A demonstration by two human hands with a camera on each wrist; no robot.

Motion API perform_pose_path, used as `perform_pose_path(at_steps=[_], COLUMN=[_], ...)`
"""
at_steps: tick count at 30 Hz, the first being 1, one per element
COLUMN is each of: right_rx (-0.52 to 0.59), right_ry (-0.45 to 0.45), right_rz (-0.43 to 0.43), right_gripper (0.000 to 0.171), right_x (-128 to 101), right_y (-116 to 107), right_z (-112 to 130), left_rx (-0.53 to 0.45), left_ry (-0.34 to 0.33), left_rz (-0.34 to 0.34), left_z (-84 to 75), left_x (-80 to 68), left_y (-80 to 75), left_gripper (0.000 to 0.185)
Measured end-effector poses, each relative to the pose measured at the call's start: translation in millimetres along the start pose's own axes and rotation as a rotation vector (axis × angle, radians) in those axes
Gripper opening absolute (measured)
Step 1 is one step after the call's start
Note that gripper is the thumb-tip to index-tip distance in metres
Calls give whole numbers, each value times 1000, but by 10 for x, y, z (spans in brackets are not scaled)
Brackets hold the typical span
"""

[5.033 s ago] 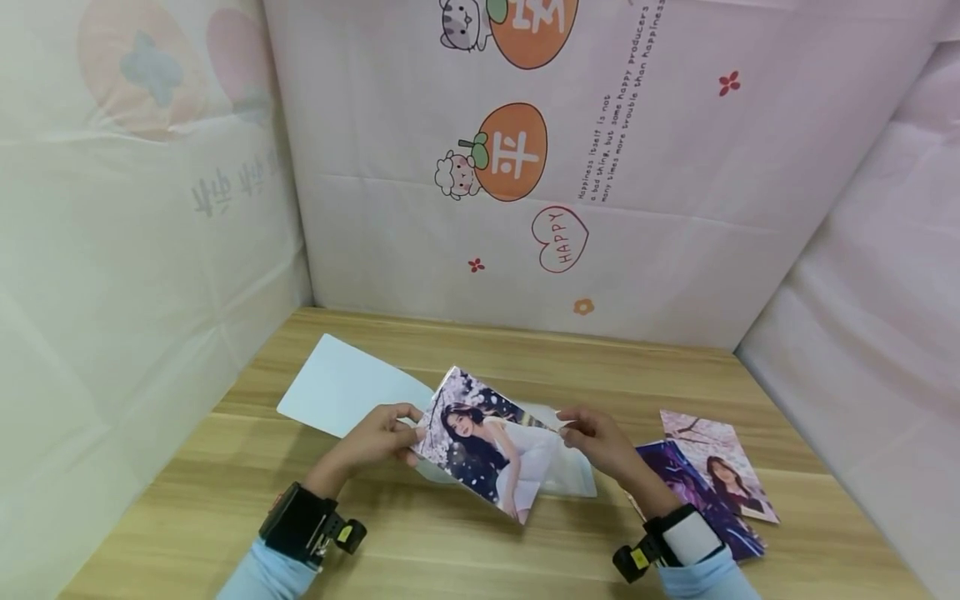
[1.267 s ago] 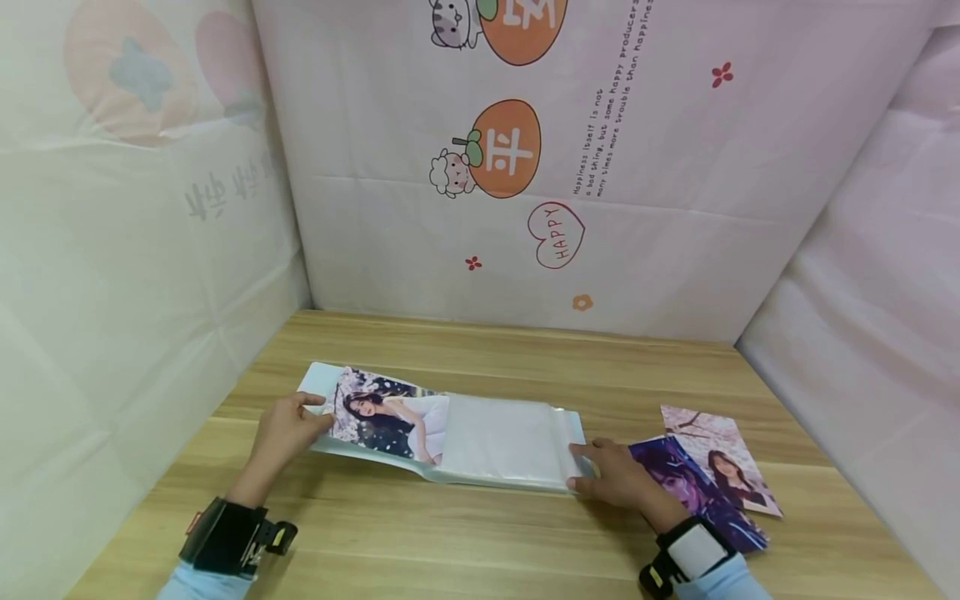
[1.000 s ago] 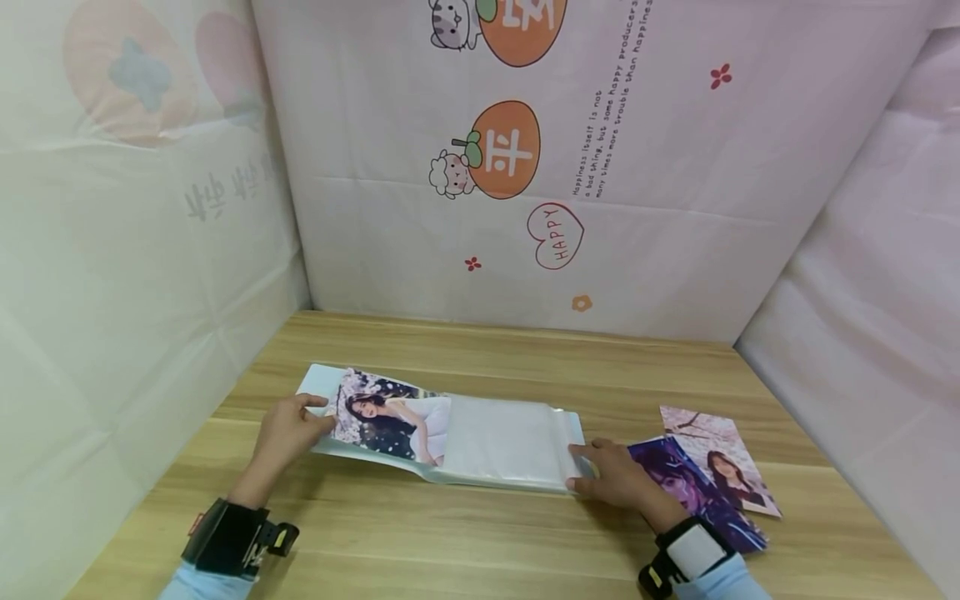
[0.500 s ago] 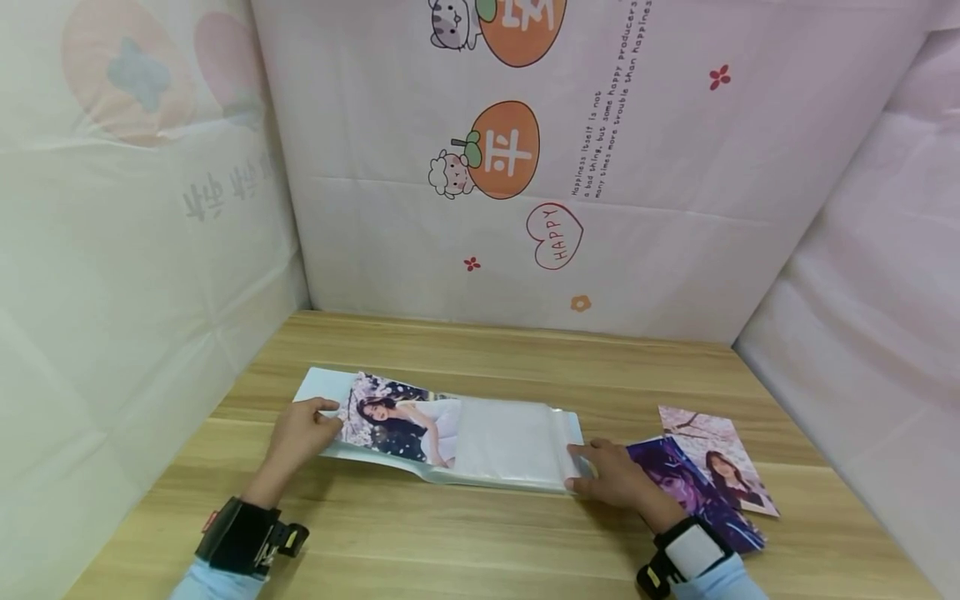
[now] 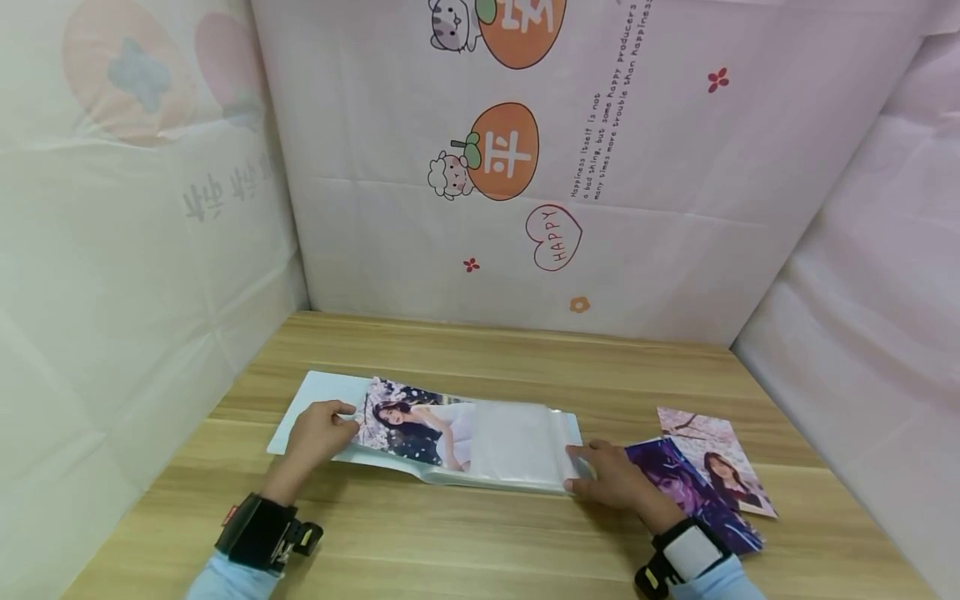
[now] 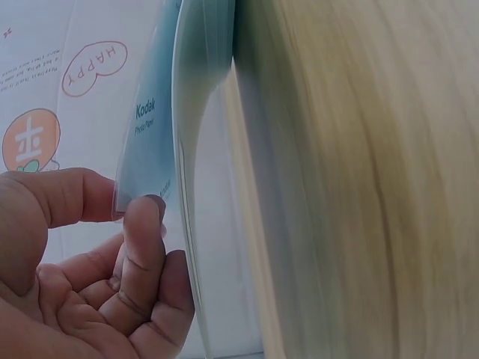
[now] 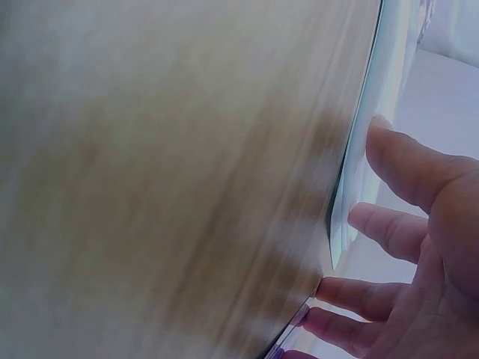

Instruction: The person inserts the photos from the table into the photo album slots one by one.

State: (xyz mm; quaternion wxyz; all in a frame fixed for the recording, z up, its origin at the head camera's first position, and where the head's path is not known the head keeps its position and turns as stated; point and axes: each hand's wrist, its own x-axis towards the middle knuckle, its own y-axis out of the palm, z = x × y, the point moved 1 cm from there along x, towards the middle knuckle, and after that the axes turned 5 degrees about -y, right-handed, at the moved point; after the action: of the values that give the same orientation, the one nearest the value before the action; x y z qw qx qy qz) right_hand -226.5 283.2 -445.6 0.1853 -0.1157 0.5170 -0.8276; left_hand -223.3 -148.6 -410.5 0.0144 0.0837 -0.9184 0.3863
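Between left fingertips [image 6: 142,218], rectangular photo [image 5: 420,427]; rightward, milky plastic sleeve [image 5: 513,440].

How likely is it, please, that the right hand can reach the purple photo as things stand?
Probably yes: the right hand touches the album, close beside the purple photo, with nothing visible between them.

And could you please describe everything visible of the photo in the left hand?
The thin rectangular photo print is face up, showing a long-haired person in white among pink blossoms. "Kodak" is printed on its bluish back. The left hand pinches its left end, raised above the photo album's pale cover; its right end reaches a translucent sleeve, whether inside is unclear.
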Motion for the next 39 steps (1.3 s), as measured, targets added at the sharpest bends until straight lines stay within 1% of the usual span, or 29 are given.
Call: perform_pose_path(at_steps=[7,15,22,26,33,39], right_rx=[6,9,6,-2,4,-1], right_ry=[-8,-1,-7,-3,-4,-10], right_rz=[-5,-4,-7,-5,-6,-5], right_gripper=[59,59,58,58,58,58], right_x=[-2,-5,-2,3,-1,-4], right_y=[-9,-15,-14,-7,-7,-3], right_z=[6,16,18,7,11,5], left_rx=[-5,-5,-59,-76,-73,-73], left_ry=[-17,-20,-27,-9,32,39], left_rz=[15,37,87,107,119,142], left_z=[-53,-57,-114,-137,-172,-232], left_x=[12,34,29,21,17,10], left_y=[59,112,155,180,248,317], left_gripper=[34,33,34,33,32,31])
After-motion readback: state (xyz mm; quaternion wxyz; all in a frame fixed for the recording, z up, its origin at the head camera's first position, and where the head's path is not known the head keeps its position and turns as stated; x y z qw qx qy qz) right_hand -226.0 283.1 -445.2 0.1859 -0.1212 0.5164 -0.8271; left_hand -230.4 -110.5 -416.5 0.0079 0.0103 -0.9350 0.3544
